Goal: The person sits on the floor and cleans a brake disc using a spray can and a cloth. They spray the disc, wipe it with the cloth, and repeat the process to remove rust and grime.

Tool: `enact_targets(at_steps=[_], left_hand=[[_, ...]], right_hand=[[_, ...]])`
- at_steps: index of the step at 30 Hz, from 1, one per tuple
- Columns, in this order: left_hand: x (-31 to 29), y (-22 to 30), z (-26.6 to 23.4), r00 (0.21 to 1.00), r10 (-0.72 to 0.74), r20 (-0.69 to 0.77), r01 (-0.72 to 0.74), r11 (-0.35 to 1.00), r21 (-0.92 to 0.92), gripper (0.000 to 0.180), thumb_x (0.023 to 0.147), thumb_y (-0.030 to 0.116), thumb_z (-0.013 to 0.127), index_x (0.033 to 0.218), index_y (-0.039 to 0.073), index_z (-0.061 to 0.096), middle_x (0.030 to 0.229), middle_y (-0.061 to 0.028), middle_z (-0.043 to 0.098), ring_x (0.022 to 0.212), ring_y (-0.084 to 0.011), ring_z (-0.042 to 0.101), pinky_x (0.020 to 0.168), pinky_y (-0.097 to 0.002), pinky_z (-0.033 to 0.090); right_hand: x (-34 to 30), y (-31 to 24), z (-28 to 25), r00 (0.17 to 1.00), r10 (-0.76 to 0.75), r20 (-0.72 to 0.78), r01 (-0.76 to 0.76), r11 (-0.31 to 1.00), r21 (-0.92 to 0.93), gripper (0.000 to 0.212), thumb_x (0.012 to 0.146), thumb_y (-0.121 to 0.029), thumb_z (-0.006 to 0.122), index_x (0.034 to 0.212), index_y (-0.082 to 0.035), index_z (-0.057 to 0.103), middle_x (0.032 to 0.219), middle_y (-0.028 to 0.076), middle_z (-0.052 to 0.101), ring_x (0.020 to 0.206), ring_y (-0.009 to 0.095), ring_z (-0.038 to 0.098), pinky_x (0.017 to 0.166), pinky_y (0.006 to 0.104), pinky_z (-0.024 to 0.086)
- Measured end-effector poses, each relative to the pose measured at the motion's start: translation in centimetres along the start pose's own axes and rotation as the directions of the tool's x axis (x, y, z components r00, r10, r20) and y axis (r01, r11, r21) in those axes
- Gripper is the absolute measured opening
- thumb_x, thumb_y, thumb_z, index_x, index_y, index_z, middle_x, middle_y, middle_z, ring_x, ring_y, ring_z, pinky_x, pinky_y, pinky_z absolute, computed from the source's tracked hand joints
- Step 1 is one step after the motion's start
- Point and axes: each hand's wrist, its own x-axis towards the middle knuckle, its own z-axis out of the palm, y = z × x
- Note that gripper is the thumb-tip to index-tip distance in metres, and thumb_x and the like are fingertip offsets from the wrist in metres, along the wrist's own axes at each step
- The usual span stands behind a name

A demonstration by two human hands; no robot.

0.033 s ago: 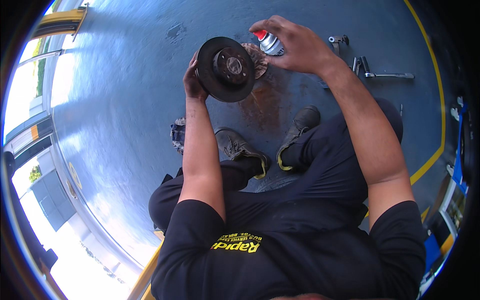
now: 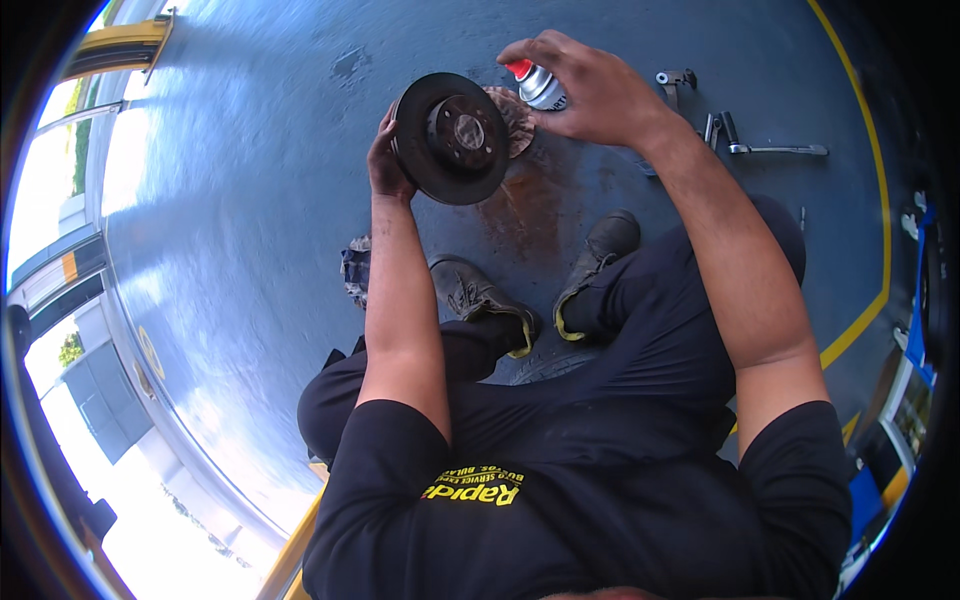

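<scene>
My left hand (image 2: 387, 163) grips the left rim of a dark brake disc (image 2: 420, 160), its hub side facing up and several bolt holes showing around the centre. The disc is held up in front of me, above the floor. In my right hand (image 2: 605, 92) is a spray can (image 2: 544, 91) with a red nozzle, tilted toward the disc; the index finger lies at the nozzle. The can stands apart from the disc, to its right. Whether any spray is coming out cannot be made out. Behind the disc shows a crumpled, stained cloth (image 2: 519, 125), partly hidden.
A rusty brown stain marks the blue floor (image 2: 250, 200) below the disc. Metal tools lie at the right, among them a ratchet wrench (image 2: 780, 150) and a metal fitting (image 2: 677, 80). Another patterned rag (image 2: 354, 270) is left of my shoes (image 2: 470, 285). A yellow line (image 2: 880, 200) curves beyond the tools.
</scene>
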Motion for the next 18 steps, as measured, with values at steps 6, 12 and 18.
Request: enact_targets(at_steps=[6,12,18], left_hand=[[0.3,-0.4,3.2,0.999,-0.035,0.029,0.032,0.996,0.085,0.062,0.101,0.013,0.067,0.16,0.002,0.051,0.151,-0.0186,0.066,0.14,-0.0344,0.064,0.12,-0.0497,0.052],[1.1,-0.8,6.0,1.0,-0.002,0.005,0.001,0.982,0.187,0.06,0.101,0.008,0.068,0.159,0.003,0.053,0.147,-0.0194,0.068,0.13,-0.0345,0.07,0.11,-0.0475,0.06],[1.5,-3.0,6.9,0.997,0.072,-0.03,-0.06,0.949,0.309,0.059,0.101,0.009,0.071,0.158,0.004,0.055,0.139,-0.0178,0.071,0.121,-0.0293,0.073,0.102,-0.0424,0.062]], right_hand=[[0.0,0.8,0.3,1.0,0.008,-0.017,-0.008,1.0,-0.006,0.072,0.084,-0.026,0.089,0.15,-0.033,0.06,0.127,0.009,0.069,0.115,0.033,0.076,0.101,0.0479,0.063],[0.0,0.9,0.2,0.992,0.076,-0.104,-0.076,0.997,0.006,0.076,0.084,-0.029,0.092,0.152,-0.03,0.059,0.137,0.011,0.07,0.122,0.035,0.073,0.105,0.0484,0.061],[-0.2,4.5,-0.2,0.944,0.309,-0.116,-0.322,0.939,-0.119,0.072,0.084,-0.028,0.092,0.149,-0.022,0.061,0.137,0.01,0.071,0.129,0.035,0.07,0.109,0.0497,0.058]])
